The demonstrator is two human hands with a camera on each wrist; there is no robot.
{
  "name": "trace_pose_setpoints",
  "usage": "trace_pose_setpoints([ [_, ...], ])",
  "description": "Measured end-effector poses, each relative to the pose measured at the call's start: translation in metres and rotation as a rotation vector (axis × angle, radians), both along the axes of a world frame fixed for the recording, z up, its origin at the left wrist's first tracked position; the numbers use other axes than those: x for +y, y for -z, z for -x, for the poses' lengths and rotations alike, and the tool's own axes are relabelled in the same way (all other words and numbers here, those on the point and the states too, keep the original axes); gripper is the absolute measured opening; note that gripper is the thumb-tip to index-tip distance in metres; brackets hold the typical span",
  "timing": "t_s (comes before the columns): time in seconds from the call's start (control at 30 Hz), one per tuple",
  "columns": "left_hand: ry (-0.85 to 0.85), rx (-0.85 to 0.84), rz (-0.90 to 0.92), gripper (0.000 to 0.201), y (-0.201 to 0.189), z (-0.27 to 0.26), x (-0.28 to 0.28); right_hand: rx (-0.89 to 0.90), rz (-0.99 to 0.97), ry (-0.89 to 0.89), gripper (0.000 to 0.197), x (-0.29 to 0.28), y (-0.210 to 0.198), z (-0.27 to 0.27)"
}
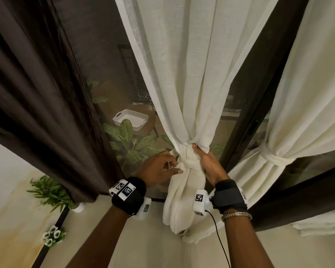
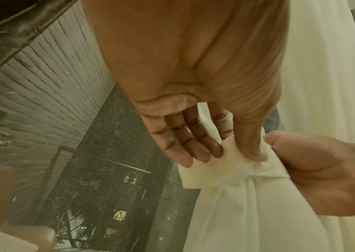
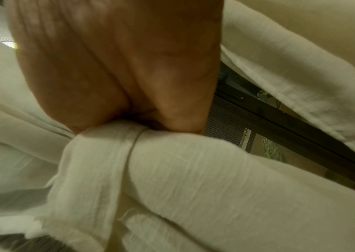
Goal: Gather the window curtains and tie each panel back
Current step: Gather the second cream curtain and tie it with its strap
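Note:
A white sheer curtain panel (image 1: 182,74) hangs in the middle, bunched at waist height by a white tie band (image 1: 190,163). My left hand (image 1: 176,167) pinches the band's loose end between thumb and fingers; the left wrist view shows that hand (image 2: 235,156) and the flat strip end (image 2: 196,175). My right hand (image 1: 201,157) grips the bunched cloth from the right, just above the band. In the right wrist view the palm (image 3: 146,122) presses on the wrapped band (image 3: 107,153). A second white panel (image 1: 307,93) at the right is held by its own tie (image 1: 272,157).
A dark brown curtain (image 1: 37,84) hangs loose at the left. A dark window frame (image 1: 259,93) runs between the white panels. Behind the mesh screen stand a white basket (image 1: 131,119) and leafy plants (image 1: 132,144). A potted plant (image 1: 48,192) and white flowers (image 1: 52,236) sit at the lower left.

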State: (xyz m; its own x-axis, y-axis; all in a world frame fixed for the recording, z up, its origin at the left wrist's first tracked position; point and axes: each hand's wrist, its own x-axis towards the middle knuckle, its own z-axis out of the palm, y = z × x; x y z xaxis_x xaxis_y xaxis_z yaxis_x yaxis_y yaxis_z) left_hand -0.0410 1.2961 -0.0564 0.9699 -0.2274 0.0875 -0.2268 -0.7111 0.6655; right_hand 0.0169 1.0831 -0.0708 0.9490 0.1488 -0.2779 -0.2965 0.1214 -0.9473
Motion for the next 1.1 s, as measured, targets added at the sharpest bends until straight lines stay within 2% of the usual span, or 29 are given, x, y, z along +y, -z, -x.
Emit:
trace_pose_setpoints([
  [0.23,-0.017,-0.013,-0.016,0.028,-0.006,-0.021,-0.014,0.023,-0.023,-0.035,0.038,0.000,-0.008,0.007],
  [0.3,-0.087,0.004,-0.028,0.033,-0.006,-0.024,-0.017,0.016,-0.011,-0.056,0.032,0.005,-0.011,0.010],
  [0.37,-0.136,0.027,-0.040,0.041,-0.007,-0.024,-0.021,0.001,0.028,-0.089,0.018,0.007,-0.019,0.014],
  [0.43,-0.159,0.102,-0.006,0.043,-0.007,-0.023,-0.023,-0.005,0.049,-0.127,0.013,0.007,-0.025,0.015],
  [0.5,-0.175,0.194,0.120,0.042,-0.004,-0.023,-0.024,0.019,0.032,-0.138,0.018,0.007,-0.028,0.016],
  [0.6,-0.169,0.308,0.400,0.075,-0.001,-0.023,-0.020,0.023,0.038,-0.191,0.018,0.009,-0.028,0.021],
  [0.63,-0.143,0.308,0.448,0.079,-0.001,-0.023,-0.019,0.009,0.052,-0.222,0.019,0.009,-0.027,0.023],
  [0.73,-0.103,0.334,0.528,0.064,-0.007,-0.019,-0.021,-0.014,0.128,-0.280,0.040,0.000,-0.029,0.027],
  [0.8,-0.075,0.329,0.584,0.051,-0.019,-0.012,-0.020,-0.063,0.226,-0.321,0.043,-0.011,-0.036,0.026],
  [0.87,-0.156,0.278,0.721,0.043,-0.036,-0.004,-0.020,-0.119,0.310,-0.363,0.046,-0.021,-0.048,0.024],
  [1.0,-0.278,0.020,1.018,0.033,-0.068,0.014,-0.021,-0.298,0.229,-0.233,0.084,-0.024,-0.077,0.022],
  [1.1,-0.360,-0.242,1.027,0.020,-0.081,0.015,-0.019,-0.453,0.078,-0.205,0.085,-0.014,-0.099,0.021],
])
